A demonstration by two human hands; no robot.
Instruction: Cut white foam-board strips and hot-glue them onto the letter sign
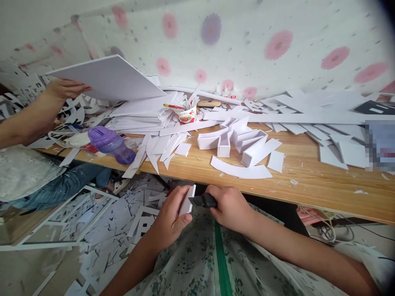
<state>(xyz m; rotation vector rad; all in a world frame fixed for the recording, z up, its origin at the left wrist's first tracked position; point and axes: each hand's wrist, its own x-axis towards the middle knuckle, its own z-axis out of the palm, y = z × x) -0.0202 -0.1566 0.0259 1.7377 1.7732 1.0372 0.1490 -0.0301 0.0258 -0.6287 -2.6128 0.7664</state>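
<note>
My left hand (173,218) grips a small white foam board piece (187,201) over my lap, thumb on one side and fingers on the other. In my right hand (230,205) is a black utility knife (206,200), its dark blade pointing left and meeting the edge of the piece. Just beyond, on the wooden table (296,181), stands a folded white foam board shape (234,137) with upright walls. A curved white strip (240,167) and a small white square (275,160) lie in front of it.
At left, another person's hand (66,88) holds up a large white sheet (114,78). A purple bottle (112,146) and a paper cup of tools (187,114) stand on the table. White offcuts (327,135) pile up at right; scraps (105,230) cover the floor.
</note>
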